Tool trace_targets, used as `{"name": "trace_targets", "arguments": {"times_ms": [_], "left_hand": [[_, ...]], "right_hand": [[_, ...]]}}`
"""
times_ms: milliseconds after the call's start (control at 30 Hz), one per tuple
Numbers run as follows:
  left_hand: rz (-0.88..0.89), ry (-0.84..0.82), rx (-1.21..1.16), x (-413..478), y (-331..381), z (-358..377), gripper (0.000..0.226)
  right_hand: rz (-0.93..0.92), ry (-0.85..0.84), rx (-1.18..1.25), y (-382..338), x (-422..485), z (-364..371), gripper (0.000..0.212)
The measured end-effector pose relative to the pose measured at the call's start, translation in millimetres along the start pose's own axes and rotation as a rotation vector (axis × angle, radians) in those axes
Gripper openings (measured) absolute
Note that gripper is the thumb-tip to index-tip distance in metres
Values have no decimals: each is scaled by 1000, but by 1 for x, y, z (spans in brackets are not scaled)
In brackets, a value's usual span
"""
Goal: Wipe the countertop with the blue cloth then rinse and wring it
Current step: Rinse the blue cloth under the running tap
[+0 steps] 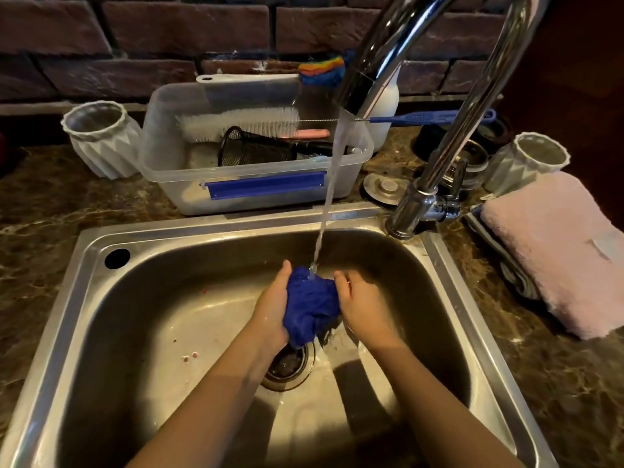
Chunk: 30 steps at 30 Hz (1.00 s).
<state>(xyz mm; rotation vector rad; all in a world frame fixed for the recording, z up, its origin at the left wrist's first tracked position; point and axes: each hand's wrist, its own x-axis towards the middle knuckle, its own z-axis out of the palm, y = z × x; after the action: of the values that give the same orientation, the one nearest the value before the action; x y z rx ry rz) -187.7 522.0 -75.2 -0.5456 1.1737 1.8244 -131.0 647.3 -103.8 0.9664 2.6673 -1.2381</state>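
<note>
The blue cloth (312, 307) is bunched into a wet wad above the drain (290, 364) of the steel sink (101, 298). My left hand (274, 309) grips its left side and my right hand (363, 309) grips its right side. A stream of water (329, 197) falls from the chrome faucet spout (361, 89) straight onto the top of the cloth. The brown marble countertop (44, 211) surrounds the sink.
Behind the sink stands a clear plastic bin (256, 184) holding brushes and a black mesh cup. White ribbed vases stand at the left (101, 140) and right (530, 163). A folded pink towel (567, 251) lies on the right counter. The faucet base (418, 211) rises at the sink's back right.
</note>
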Motion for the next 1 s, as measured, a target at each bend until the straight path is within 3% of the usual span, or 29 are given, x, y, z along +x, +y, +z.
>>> {"name": "trace_targets", "arguments": {"times_ms": [67, 167, 267, 333, 467, 667, 833, 900, 1000], "left_hand": [[-26, -31, -25, 1, 4, -5, 49], [-55, -91, -17, 2, 7, -4, 55], [-104, -161, -9, 3, 12, -2, 60], [-135, -214, 4, 3, 14, -4, 61], [-145, -252, 35, 7, 16, -13, 54], [-48, -362, 310, 5, 15, -21, 42], [22, -500, 556, 0, 11, -31, 68], [62, -462, 542, -1, 10, -30, 61], [116, -362, 319, 2, 8, -33, 53]], "right_hand": [[-193, -119, 51, 0, -17, -10, 24], [-444, -221, 70, -7, -33, -15, 46], [-468, -105, -20, -12, -26, -18, 29], [-432, -42, -12, -16, -22, -22, 14], [-330, -51, 172, -24, -23, -24, 12], [47, -69, 570, -38, -11, -23, 16], [302, -170, 983, -45, 3, -26, 13], [391, -210, 1155, -45, 10, -26, 19], [429, -182, 1231, -41, 16, -27, 28]]}}
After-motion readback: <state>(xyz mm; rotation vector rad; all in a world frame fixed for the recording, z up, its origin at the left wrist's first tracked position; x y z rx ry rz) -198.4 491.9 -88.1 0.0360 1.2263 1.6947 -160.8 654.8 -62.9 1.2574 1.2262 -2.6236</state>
